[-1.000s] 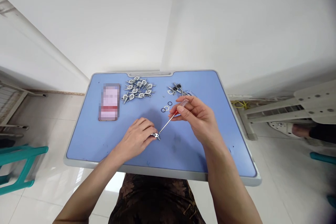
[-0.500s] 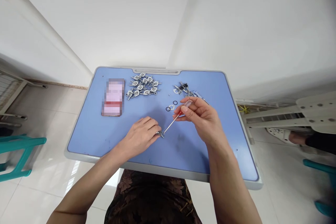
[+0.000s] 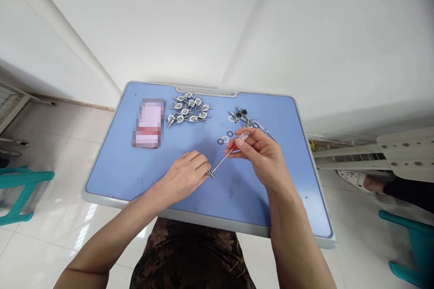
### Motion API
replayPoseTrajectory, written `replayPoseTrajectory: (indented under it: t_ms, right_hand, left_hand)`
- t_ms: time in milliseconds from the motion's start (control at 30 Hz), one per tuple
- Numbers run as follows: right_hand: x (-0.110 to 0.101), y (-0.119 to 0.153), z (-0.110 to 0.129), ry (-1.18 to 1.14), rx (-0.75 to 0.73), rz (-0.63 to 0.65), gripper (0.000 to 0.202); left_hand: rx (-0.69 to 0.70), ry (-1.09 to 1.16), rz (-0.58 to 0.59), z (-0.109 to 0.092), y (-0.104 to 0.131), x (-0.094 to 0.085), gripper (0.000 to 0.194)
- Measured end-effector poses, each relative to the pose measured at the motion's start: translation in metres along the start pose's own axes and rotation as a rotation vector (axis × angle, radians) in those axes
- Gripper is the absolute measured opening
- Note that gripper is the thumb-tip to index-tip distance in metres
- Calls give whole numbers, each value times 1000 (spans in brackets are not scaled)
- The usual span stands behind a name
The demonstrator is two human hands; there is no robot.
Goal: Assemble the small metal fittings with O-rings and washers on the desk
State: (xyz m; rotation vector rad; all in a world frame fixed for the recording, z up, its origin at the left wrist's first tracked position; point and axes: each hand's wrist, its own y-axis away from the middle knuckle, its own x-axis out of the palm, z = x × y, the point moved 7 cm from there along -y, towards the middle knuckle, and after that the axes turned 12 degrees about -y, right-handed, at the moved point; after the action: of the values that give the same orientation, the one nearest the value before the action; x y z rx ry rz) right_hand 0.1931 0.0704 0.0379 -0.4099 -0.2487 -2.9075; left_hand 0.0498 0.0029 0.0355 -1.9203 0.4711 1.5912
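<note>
My left hand (image 3: 190,172) is closed on a small metal fitting (image 3: 211,174), which it holds close above the blue tabletop. Fingers hide most of that fitting. In my right hand (image 3: 256,149) is a screwdriver (image 3: 233,146) with a clear and red handle. Its thin shaft slants down to the left, and the tip meets the fitting. Beyond the screwdriver lie a flat metal plate (image 3: 225,140) and two black rubber rings, one of them a ring (image 3: 230,133) by my right fingers.
A pile of similar metal fittings (image 3: 190,107) lies at the back middle. More metal parts (image 3: 239,114) and long screws (image 3: 264,128) are at the back right. A phone (image 3: 149,124) rests at the left of the blue table (image 3: 135,180). Teal stools (image 3: 23,185) flank it.
The camera view has shifted slightly. Both hands keep their grips, and the screwdriver tip stays at the fitting, whose visible end looks turned a little.
</note>
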Motion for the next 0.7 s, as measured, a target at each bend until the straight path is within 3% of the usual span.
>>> replayPoseTrajectory:
  t_ms: [700]
  right_hand:
    - [-5,-3,-6,28,30,-96,32]
  left_hand:
    - [-26,37,29,1,-1,1,14]
